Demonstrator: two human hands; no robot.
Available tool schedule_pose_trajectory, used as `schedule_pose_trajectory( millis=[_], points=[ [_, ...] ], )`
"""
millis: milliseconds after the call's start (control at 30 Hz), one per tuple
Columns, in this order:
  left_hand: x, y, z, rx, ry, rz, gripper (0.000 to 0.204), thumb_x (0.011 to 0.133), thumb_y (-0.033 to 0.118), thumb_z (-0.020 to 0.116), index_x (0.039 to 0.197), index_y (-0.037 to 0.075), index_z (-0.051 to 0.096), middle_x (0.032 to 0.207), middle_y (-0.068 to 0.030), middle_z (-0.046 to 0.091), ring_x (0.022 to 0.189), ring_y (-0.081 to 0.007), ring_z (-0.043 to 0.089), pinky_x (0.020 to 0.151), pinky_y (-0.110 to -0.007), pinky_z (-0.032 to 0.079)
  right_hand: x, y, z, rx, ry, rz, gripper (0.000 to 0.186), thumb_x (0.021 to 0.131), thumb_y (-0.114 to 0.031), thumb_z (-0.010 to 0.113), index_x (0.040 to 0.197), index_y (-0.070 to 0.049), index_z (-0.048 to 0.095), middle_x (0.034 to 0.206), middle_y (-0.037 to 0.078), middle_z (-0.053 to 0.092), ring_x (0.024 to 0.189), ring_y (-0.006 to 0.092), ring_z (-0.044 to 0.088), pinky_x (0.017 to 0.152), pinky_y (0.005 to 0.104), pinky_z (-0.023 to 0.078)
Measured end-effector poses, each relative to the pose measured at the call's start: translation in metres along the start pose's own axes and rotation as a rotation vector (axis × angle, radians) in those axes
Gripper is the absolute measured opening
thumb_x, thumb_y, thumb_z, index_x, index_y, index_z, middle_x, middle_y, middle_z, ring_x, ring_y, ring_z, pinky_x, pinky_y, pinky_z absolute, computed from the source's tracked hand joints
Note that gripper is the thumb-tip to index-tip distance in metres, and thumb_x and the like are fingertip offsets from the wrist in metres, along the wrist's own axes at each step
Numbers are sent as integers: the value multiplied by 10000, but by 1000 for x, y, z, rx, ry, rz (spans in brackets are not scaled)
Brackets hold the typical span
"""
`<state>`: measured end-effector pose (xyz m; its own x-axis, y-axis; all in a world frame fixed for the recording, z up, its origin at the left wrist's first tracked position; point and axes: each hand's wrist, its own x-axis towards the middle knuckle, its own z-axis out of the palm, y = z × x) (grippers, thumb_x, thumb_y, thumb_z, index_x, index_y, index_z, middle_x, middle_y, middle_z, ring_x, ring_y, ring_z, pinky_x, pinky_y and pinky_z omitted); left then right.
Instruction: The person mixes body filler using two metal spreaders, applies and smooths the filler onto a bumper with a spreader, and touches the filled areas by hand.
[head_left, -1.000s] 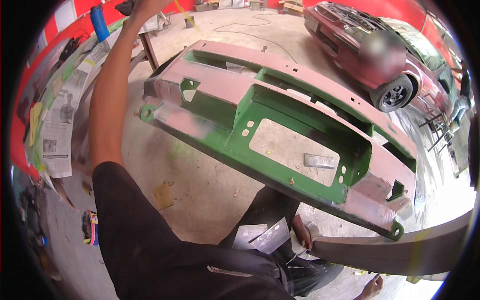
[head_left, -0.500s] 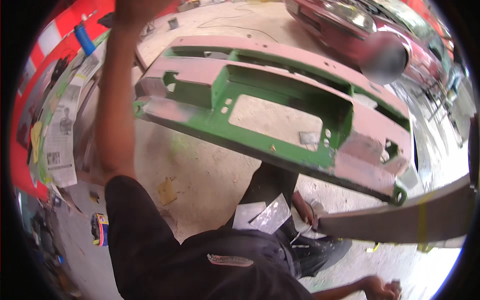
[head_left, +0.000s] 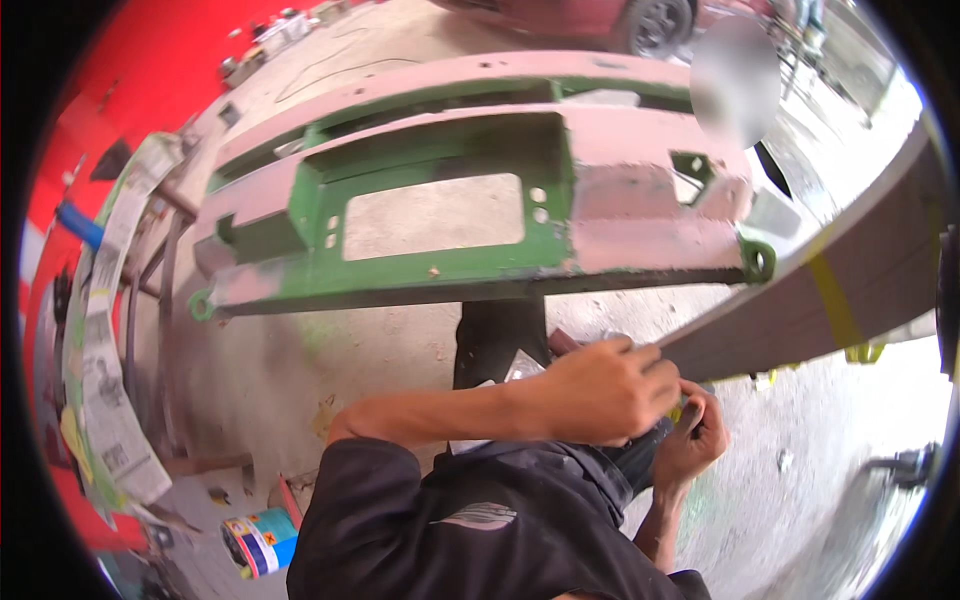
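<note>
My left hand (head_left: 605, 393) is closed, its arm bent across my front. Beside it my right hand (head_left: 692, 440) is closed too, with the fingers of both nearly meeting. A small dark and yellowish thing (head_left: 687, 415) shows at the right fingers; its kind is hidden. Beyond my hands stands a large metal panel (head_left: 400, 255) in pink and green, with a rectangular opening and a ring lug at each lower end. Neither hand touches it. Thin shiny plates (head_left: 523, 366) lie on my lap, partly covered by my left forearm.
A curved grey panel (head_left: 770, 300) with yellow tape reaches in from the right, close to my hands. A can with a blue label (head_left: 265, 541) stands on the floor at lower left. Newspaper-masked work (head_left: 112, 400) lines the left side. A dark red car (head_left: 570, 22) is behind.
My left hand has come down from above the panel's left end to my front. My right hand has risen from the lower right to meet it. The view has shifted.
</note>
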<state>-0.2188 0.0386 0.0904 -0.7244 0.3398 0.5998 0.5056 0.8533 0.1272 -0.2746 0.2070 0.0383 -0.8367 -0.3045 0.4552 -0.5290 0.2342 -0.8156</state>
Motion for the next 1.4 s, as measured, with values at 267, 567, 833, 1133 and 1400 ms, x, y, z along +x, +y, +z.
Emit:
schedule_pose_trajectory(
  millis=[267, 567, 833, 1133, 1400],
  points=[
    [-41, -6, 25, -237, -111, -186, 172, 786, 82, 669, 952, 38, 667, 855, -65, 655, 804, -214, 658, 697, -331, 535, -25, 136, -79, -421, 353, 213, 522, 1018, -284, 481, 577, -5, 475, 473, 62, 398, 453, 159, 388, 486, 332, 302],
    [-78, -29, 30, -272, -171, -365, 136, 807, 88, 674, 941, 66, 682, 830, -79, 664, 756, -264, 647, 686, -358, 527, -93, 248, -124, -627, 245, 747, 242, 957, -250, 560, 986, -14, 603, 827, 219, 663, 797, 366, 627, 752, 459, 451],
    [-48, -35, -4, -421, -14, -392, 186, 812, 42, 668, 996, 36, 695, 949, -129, 680, 842, -291, 666, 738, -348, 540, -108, 255, -129, -590, -229, 1085, 632, 734, 50, 531, 1327, -167, 566, 1083, 140, 683, 842, 274, 692, 619, 376, 577],
    [12, -61, 11, 442, -220, -332, 813, 878, 578, 512, 1441, 11, 356, 1484, -185, 377, 1422, -363, 275, 1156, -534, 185, -111, 250, -108, -830, -199, 932, 397, 784, -249, 700, 1172, -171, 671, 1026, 110, 673, 1030, 279, 636, 900, 391, 496],
    [32, -47, 49, 517, -158, -359, 796, 861, 561, 565, 1385, -20, 419, 1416, -281, 405, 1385, -433, 303, 1149, -520, 222, -112, 255, -97, -679, -102, 784, 282, 840, -224, 637, 1079, -91, 705, 955, 151, 704, 947, 323, 662, 886, 404, 498]
  ],
)
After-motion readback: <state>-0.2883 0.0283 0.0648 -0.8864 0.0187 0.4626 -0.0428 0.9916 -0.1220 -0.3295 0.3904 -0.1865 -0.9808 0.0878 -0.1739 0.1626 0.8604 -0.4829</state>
